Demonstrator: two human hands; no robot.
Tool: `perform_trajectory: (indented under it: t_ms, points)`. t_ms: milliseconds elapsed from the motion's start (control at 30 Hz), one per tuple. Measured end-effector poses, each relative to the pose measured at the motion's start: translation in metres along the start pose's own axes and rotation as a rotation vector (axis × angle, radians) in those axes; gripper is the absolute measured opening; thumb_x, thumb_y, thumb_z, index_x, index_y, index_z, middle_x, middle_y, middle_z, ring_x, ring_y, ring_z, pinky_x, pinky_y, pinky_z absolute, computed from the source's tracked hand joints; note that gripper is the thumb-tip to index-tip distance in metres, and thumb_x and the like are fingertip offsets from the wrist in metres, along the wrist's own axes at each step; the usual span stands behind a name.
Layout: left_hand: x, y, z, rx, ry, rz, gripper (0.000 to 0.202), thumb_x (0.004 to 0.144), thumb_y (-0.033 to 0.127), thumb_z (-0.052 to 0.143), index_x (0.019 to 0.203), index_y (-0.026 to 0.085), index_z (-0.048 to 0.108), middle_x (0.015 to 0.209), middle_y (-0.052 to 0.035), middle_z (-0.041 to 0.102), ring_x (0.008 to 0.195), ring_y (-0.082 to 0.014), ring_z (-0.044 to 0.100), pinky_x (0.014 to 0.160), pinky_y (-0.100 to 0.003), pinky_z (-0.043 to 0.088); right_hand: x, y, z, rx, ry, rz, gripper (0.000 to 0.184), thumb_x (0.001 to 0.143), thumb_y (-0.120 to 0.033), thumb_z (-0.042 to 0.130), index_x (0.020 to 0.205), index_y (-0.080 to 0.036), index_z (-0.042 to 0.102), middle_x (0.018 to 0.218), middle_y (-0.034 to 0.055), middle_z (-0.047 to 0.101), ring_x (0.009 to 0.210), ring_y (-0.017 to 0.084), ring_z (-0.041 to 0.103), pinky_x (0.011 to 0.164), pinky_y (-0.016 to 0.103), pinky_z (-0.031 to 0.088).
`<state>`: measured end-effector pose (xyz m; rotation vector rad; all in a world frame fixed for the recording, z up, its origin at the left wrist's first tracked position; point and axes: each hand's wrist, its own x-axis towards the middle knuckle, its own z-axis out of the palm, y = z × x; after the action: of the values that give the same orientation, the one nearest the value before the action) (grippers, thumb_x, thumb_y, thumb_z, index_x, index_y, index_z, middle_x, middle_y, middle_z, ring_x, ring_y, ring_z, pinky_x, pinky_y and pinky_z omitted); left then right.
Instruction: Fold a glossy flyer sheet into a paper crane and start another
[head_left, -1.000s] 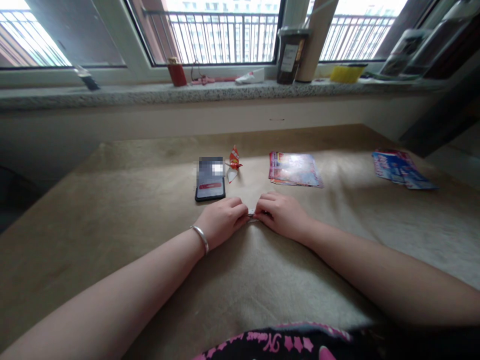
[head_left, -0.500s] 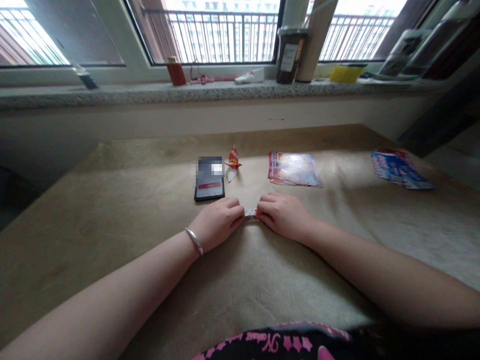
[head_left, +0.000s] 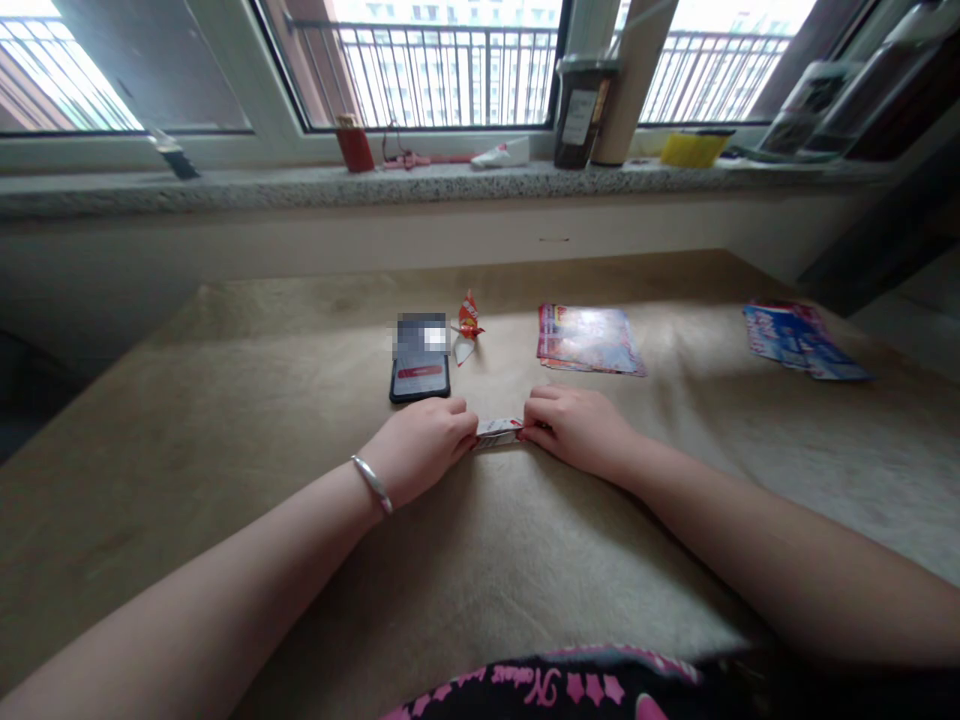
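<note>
My left hand (head_left: 420, 445) and my right hand (head_left: 577, 430) rest knuckles-up on the tan table cover (head_left: 225, 420), fingers curled. Between them lies a small folded piece of printed paper (head_left: 496, 433), white with red marks. Each hand pinches one end of it against the cover. A silver bangle (head_left: 373, 484) circles my left wrist. Just beyond my left hand lies a black phone (head_left: 420, 360) with its screen lit. A small folded paper figure (head_left: 466, 325), red and white, stands right of the phone.
A stack of colourful printed sheets (head_left: 589, 340) lies behind my right hand, and another blue stack (head_left: 802, 340) sits far right. The stone windowsill (head_left: 300, 185) holds a red cup (head_left: 352, 145), a dark jar (head_left: 579, 115), a yellow container (head_left: 694, 147) and bottles.
My hands have drawn slightly apart, the left sliding left, so more of the folded paper shows between them. The phone and sheets have not moved.
</note>
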<state>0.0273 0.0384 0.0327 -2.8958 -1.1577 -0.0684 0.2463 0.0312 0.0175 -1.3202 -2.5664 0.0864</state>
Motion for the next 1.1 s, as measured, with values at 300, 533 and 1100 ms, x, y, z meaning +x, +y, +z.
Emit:
perform_trajectory:
  t_ms: [300, 533, 1100]
  points:
    - [-0.003, 0.002, -0.004, 0.052, -0.033, -0.029, 0.018, 0.087, 0.024, 0.045, 0.076, 0.016, 0.056, 0.077, -0.0029, 0.055, 0.069, -0.0147, 0.054, 0.059, -0.025, 0.041, -0.002, 0.002, -0.003, -0.051, -0.017, 0.0, 0.009, 0.079, -0.025, 0.055, 0.074, -0.018, 0.057, 0.079, 0.0015, 0.06, 0.069, 0.012, 0.049, 0.057, 0.023, 0.027]
    - [-0.006, 0.005, -0.01, 0.101, -0.071, -0.07, 0.008, 0.082, 0.017, 0.046, 0.078, 0.017, 0.053, 0.079, -0.0022, 0.055, 0.071, -0.0163, 0.056, 0.057, -0.026, 0.042, -0.002, 0.006, -0.007, -0.067, -0.049, 0.0, 0.009, 0.079, -0.025, 0.054, 0.074, -0.018, 0.057, 0.079, 0.0019, 0.06, 0.068, 0.012, 0.048, 0.056, 0.024, 0.025]
    - [0.003, 0.005, 0.01, -0.089, 0.154, 0.053, 0.024, 0.09, 0.025, 0.041, 0.074, 0.015, 0.056, 0.078, -0.004, 0.056, 0.072, -0.014, 0.05, 0.065, -0.025, 0.04, -0.002, 0.001, -0.005, -0.011, 0.009, -0.045, 0.013, 0.082, -0.028, 0.051, 0.077, -0.018, 0.058, 0.078, 0.003, 0.057, 0.07, 0.013, 0.048, 0.059, 0.024, 0.028]
